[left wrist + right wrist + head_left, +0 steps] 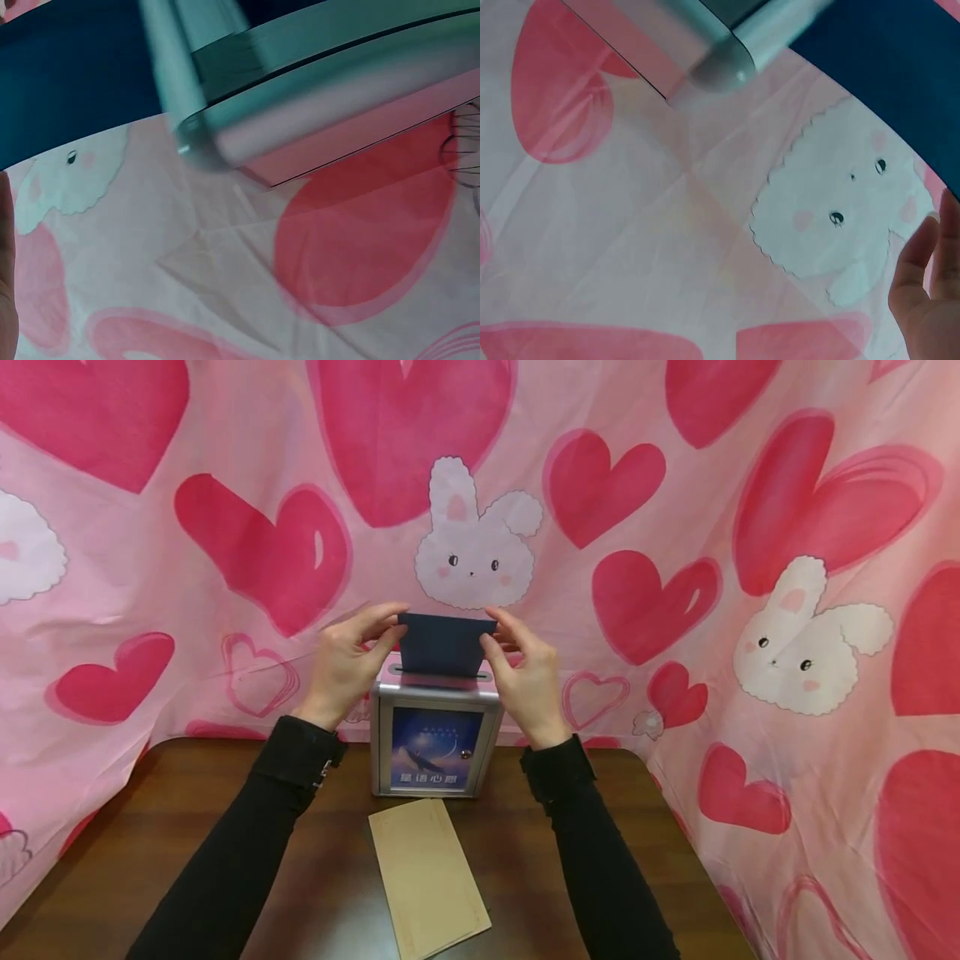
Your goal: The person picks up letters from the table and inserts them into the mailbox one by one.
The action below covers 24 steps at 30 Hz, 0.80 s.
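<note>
A dark blue card or envelope [444, 645] stands upright at the slot in the top of a small metal box [381, 739]. Its lower edge meets the slot; how deep it reaches inside is hidden. My left hand [347, 664] pinches the upper left corner between thumb and fingers. On the opposite corner, my right hand [529, 670] does the same. The box's front door carries a blue picture panel [437, 747] with a whale, white characters and a small lock. Both wrist views show the blue sheet [67, 86] [900, 82] close to the box's rounded edge.
A tan paper envelope or folder [429, 877] lies slanted on the brown wooden table [315, 893] in front of the box. Behind the table hangs a pink cloth [525, 568] with hearts and white rabbits, close to the box's back.
</note>
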Available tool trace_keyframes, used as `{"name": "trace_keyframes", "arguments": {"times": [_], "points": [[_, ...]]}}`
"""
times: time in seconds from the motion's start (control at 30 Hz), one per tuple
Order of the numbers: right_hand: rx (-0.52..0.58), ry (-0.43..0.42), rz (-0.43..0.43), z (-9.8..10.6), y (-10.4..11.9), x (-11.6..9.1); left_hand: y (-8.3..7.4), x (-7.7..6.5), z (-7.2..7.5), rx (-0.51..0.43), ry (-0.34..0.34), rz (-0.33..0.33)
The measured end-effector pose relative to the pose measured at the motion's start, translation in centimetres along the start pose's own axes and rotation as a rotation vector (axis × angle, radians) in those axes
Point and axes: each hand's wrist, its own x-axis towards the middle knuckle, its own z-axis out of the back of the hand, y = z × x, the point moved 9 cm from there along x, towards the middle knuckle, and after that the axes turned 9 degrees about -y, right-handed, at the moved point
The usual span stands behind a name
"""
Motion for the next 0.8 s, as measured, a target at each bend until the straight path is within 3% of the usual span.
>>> {"name": "trace_keyframes", "arguments": {"times": [0.17, 0.47, 0.8], "points": [[-0.013, -0.001, 0.054, -0.5, -0.1, -0.7, 0.6, -1.5, -0.2, 0.022, 0.018, 0.024], [-0.105, 0.014, 0.056, -1.8, -1.9, -2.3, 1.9, -3.3, -0.3, 0.059, 0.055, 0.03], [-0.24, 0.074, -0.041, -3.0, -3.8, -3.5, 3.6, -4.7, -1.4, 0.178, 0.156, 0.06]]}}
